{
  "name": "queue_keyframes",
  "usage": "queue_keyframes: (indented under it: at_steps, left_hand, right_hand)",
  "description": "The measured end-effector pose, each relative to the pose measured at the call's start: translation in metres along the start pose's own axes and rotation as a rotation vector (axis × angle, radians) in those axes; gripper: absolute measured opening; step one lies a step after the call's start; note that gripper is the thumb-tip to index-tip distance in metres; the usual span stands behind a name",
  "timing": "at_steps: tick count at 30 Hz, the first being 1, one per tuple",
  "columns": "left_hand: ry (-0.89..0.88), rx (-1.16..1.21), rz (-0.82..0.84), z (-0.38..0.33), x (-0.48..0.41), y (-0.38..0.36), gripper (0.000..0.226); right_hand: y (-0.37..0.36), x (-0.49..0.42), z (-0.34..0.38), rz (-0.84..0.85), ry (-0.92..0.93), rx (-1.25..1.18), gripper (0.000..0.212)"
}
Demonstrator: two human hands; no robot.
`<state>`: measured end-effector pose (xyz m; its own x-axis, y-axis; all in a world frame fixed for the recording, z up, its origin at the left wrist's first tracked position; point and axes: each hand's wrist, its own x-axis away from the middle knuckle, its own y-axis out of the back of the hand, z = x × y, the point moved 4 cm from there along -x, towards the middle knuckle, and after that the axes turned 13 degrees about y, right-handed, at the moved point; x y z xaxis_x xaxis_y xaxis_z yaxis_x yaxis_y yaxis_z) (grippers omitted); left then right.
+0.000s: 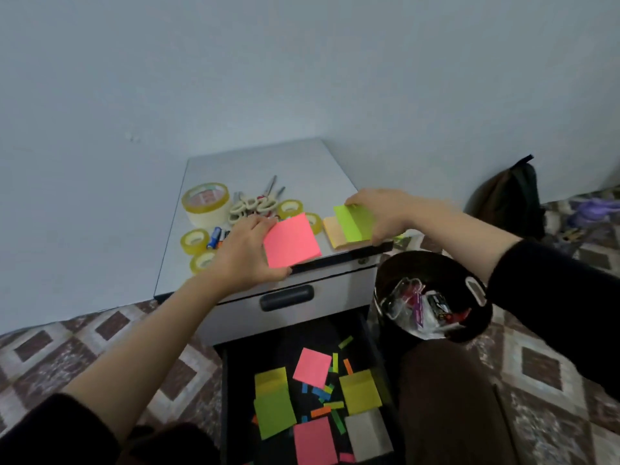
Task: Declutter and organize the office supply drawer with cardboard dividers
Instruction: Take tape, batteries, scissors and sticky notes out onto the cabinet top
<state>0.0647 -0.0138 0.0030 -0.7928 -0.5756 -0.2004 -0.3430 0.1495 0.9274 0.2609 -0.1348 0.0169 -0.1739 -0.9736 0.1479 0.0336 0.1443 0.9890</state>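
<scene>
Two hands: my L hand [248,255] grips pink pad [292,241]; R hand [385,214] pinches green pad [354,223].
Where: both pads on cabinet top [268,166].
Done: tape [205,204], scissors [251,206] out.
Left: drawer [268,350] w/ loose notes [312,367]; no dividers seen.

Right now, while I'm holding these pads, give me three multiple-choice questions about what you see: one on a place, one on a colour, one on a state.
1. The green pad in the right hand is: A) over an orange pad on the cabinet top B) on the floor C) on a chair.
2. The pad held by the left hand is: A) blue B) pink C) white.
3. The lower drawer is: A) shut B) missing C) open.
Answers: 1 A, it overlaps the orange pad; 2 B, plainly pink; 3 C, loose notes show inside.
</scene>
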Motion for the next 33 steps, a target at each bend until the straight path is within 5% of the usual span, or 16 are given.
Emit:
queue_keyframes:
  at_steps: [9,18,22,33]
  left_hand:
    - [0.022,-0.031,0.019,0.011,-0.040,0.001,0.094]
    - [0.078,-0.058,0.095,0.012,-0.057,-0.009,0.105]
    - [0.073,0.013,0.132,-0.001,-0.079,-0.015,0.095]
    - [0.103,-0.014,0.228,-0.042,-0.163,-0.054,0.091]
  right_hand:
    - [-0.012,-0.042,-0.002,0.174,0.018,0.144,0.085]
    - [-0.021,-0.044,-0.007,0.175,0.041,0.002,0.094]
    - [-0.017,-0.035,-0.021,0.111,-0.007,-0.259,0.099]
    - [-0.029,-0.011,-0.081,-0.240,-0.313,-0.942,0.029]
